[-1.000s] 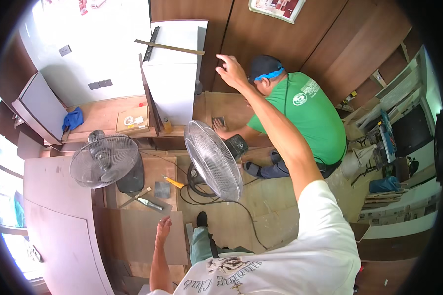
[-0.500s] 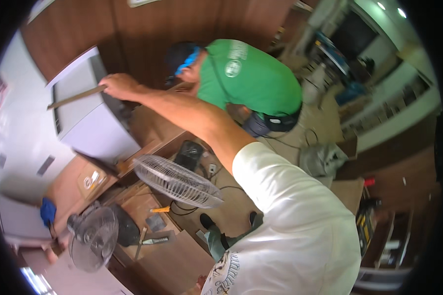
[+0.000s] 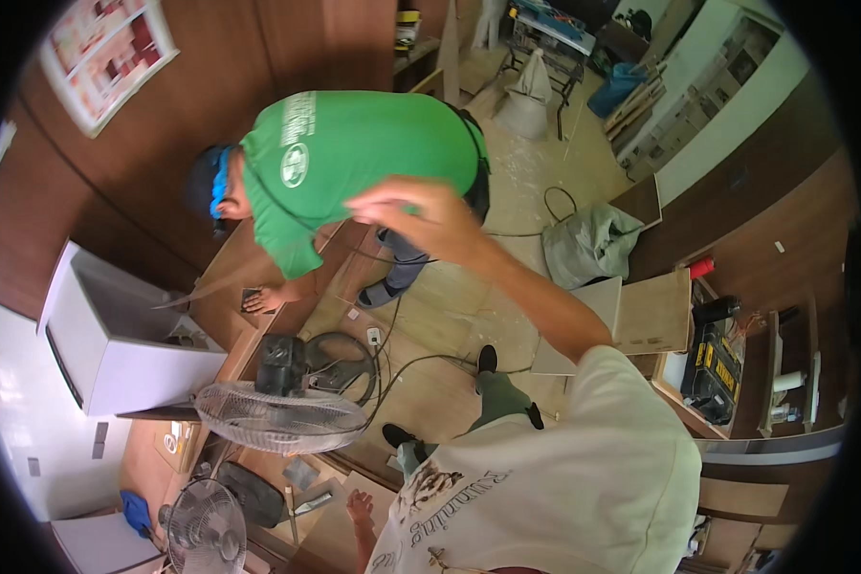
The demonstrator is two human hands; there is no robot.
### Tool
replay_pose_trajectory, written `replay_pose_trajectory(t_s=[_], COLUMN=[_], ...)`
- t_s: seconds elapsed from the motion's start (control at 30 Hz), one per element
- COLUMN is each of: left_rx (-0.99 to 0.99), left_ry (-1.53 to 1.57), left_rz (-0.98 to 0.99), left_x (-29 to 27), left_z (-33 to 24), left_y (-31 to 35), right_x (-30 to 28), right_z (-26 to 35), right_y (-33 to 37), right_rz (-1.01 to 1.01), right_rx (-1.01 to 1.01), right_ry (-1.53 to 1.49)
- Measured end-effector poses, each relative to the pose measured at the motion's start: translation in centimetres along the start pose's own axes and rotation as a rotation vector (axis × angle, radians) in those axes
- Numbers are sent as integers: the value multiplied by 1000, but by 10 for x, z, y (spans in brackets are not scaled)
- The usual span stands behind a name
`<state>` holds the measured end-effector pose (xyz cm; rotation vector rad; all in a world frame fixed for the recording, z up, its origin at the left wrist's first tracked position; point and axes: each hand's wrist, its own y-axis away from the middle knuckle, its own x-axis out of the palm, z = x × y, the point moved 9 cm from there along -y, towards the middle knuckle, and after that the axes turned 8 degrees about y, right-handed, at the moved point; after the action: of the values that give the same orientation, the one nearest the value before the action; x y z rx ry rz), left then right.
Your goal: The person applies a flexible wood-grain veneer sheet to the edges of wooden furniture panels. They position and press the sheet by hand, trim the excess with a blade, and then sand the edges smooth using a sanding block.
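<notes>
My right hand (image 3: 421,215), smeared by motion, is raised in front of a co-worker's green shirt (image 3: 373,143), fingers closed. A faint pale streak slants from it toward an open white cabinet box (image 3: 153,368); it looks like the thin wooden strip, blurred. My left hand (image 3: 359,507) hangs low beside my shirt, fingers apart and holding nothing visible. It is nearest a brown board (image 3: 330,536) and a hammer-like tool with a wooden handle (image 3: 291,505). The co-worker bends over a wooden ledge, one hand (image 3: 261,300) pressed on a small dark block there.
A caged fan (image 3: 282,418) stands below the ledge, with a second fan (image 3: 206,526) nearer the lower edge. Black cables (image 3: 421,360) cross the floor. A grey sack (image 3: 593,244), pale boards (image 3: 651,311) and a black-and-yellow tool case (image 3: 713,373) lie to the right.
My right hand has swung away from the white box, to the right and closer to me. The strip, plain before, is now only a smear. My view has turned; my left hand shows more.
</notes>
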<state>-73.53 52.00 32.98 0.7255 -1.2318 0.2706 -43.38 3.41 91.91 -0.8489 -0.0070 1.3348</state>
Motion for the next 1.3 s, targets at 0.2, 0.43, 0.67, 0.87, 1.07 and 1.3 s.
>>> replay_pose_trajectory(t_s=[0.2,0.43,0.67,0.87,1.07,1.3], left_rx=[15,76,118,85,-131,-71], left_ry=[-915,-2494,-2289,-2151,-2172,-2236], left_rz=[-640,-371,388,763,695,817], left_x=[-1,141,430,572,569,630], left_z=[34,93,406,567,576,622], left_y=[-105,-385,-696,-822,-1003,-1171], right_x=[-303,-512,-612,-688,-786,-850], right_z=[-59,-172,-285,-380,-553,-706], right_y=[192,310,372,343,365,267], right_rz=[-140,-240,-324,-463,-516,-247], right_rx=[389,689,862,843,1066,652], right_ry=[29,7,66,-22,31,910])
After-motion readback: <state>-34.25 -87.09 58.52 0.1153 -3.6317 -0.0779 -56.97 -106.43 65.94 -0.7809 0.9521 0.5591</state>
